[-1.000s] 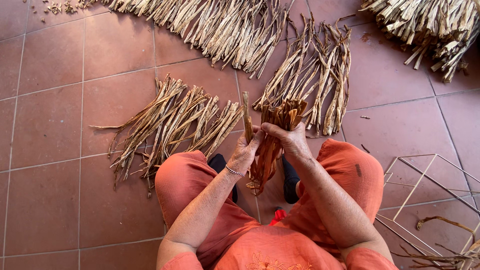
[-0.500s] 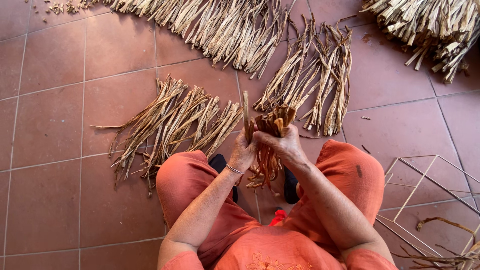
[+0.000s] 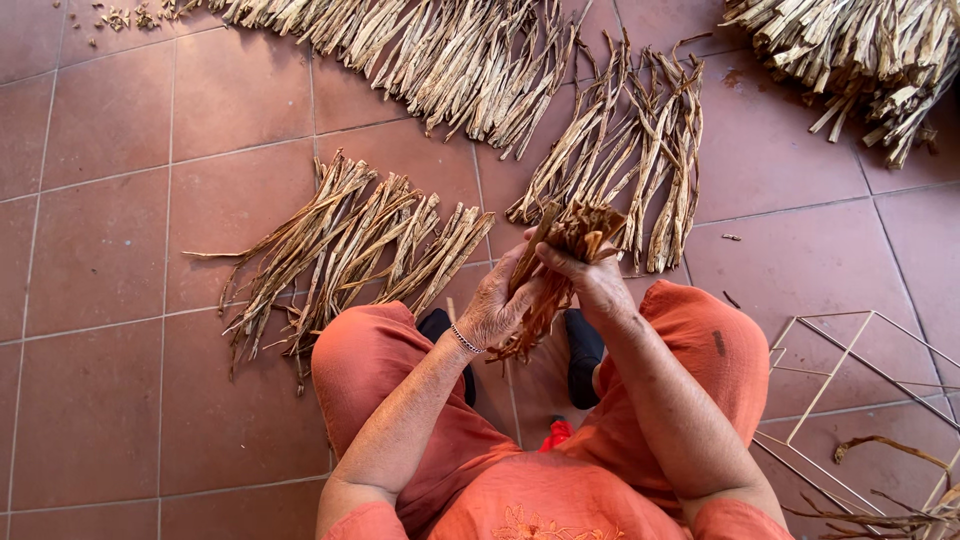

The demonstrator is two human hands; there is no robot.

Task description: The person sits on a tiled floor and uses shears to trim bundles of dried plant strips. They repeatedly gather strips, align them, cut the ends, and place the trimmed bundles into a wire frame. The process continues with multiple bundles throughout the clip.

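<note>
I sit over a red tiled floor in orange clothes. Both hands hold one bundle of dried brown plant strips (image 3: 568, 240) upright between my knees. My left hand (image 3: 492, 305) wraps the lower part of the bundle, a thin bracelet at its wrist. My right hand (image 3: 592, 280) grips the bundle just under its frayed top. The strips' lower ends hang down between my legs. A loose fan of the same strips (image 3: 345, 250) lies on the floor to the left of my hands.
Another spread of strips (image 3: 630, 160) lies just beyond my hands. A long heap (image 3: 430, 50) runs along the top and a thicker pile (image 3: 860, 50) fills the top right corner. A thin metal wire frame (image 3: 860, 380) stands at my right side.
The single long strip that stood up beside the bundle is gone from view. My hands have drawn closer together on the bundle, which sits slightly lower and tilted.
</note>
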